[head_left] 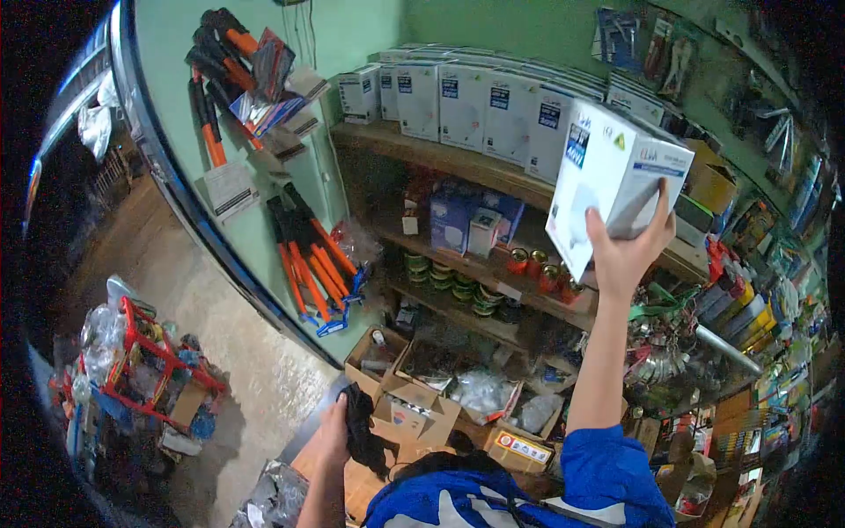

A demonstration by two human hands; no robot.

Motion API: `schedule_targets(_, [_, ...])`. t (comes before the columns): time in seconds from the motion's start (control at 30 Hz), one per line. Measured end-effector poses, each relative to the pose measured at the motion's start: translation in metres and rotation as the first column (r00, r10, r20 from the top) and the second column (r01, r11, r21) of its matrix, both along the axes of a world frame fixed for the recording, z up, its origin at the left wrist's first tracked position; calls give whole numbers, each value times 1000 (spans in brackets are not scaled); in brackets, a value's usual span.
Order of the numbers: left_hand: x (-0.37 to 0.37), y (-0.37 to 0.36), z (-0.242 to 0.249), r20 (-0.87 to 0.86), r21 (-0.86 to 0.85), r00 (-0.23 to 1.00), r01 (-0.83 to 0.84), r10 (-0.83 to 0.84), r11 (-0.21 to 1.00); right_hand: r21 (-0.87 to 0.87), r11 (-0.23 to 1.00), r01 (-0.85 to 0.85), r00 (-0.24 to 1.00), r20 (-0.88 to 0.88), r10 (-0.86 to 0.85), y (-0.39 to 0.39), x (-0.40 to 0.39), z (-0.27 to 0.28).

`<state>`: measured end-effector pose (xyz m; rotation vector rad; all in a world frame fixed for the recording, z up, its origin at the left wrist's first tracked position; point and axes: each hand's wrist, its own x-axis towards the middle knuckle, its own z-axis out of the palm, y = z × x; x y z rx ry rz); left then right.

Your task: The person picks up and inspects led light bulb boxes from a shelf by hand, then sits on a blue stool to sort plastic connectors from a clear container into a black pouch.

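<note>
Right hand [627,251] raised overhead, fingers clamped on the underside of a white box [616,180], thumb along its near face; gripped from below, likely to carry its weight at that height. Box tilted, just in front of the top shelf [422,151] and beside a row of like boxes [488,106]. Left hand [333,431] held low, closed on a dark cloth [361,431], above open cartons [414,405]. Further out, orange-handled cutters [308,255] hung on the green wall [352,35].
</note>
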<state>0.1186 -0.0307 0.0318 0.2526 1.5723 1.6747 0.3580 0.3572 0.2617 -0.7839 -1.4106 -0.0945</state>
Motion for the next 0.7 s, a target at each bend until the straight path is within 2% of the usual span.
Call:
schedule_targets(0.03, [4,1,4,-13,-33,1000,-10,10,999,24,998,66,998,-22,-66,11,0,5])
schedule_targets(0.17, [11,1,-3,-35,-33,999,-18,17,999,-32,998,52,994,-96,-55,31,4,22])
schedule_targets(0.27, [17,-3,-7,-13,5,1000,-22,22,1000,67,997,31,996,-88,-26,32,11,21])
schedule_targets(0.33, [21,-3,-9,10,3,999,-39,39,999,153,985,-78,987,-129,98,38,20,24])
schedule_targets(0.37, [24,-4,-10,18,-25,998,-52,53,998,162,949,-269,918,-256,304,43,18,27])
schedule_targets(0.43, [28,-7,-13,40,-12,999,-35,36,999,173,877,-449,802,-356,481,55,16,30])
schedule_targets(0.5, [33,-8,-14,23,-26,1000,-8,9,1000,141,880,-454,821,-317,475,73,21,30])
schedule_targets(0.6, [41,-5,-5,16,-79,1000,6,-5,997,121,968,-218,971,-72,228,110,28,14])
schedule_targets(0.63, [44,-3,-2,17,-96,1000,3,-1,995,106,970,-219,974,-38,224,120,29,6])
schedule_targets(0.7, [45,-1,-6,26,-99,1000,5,-2,995,132,933,-334,931,-105,349,130,22,-5])
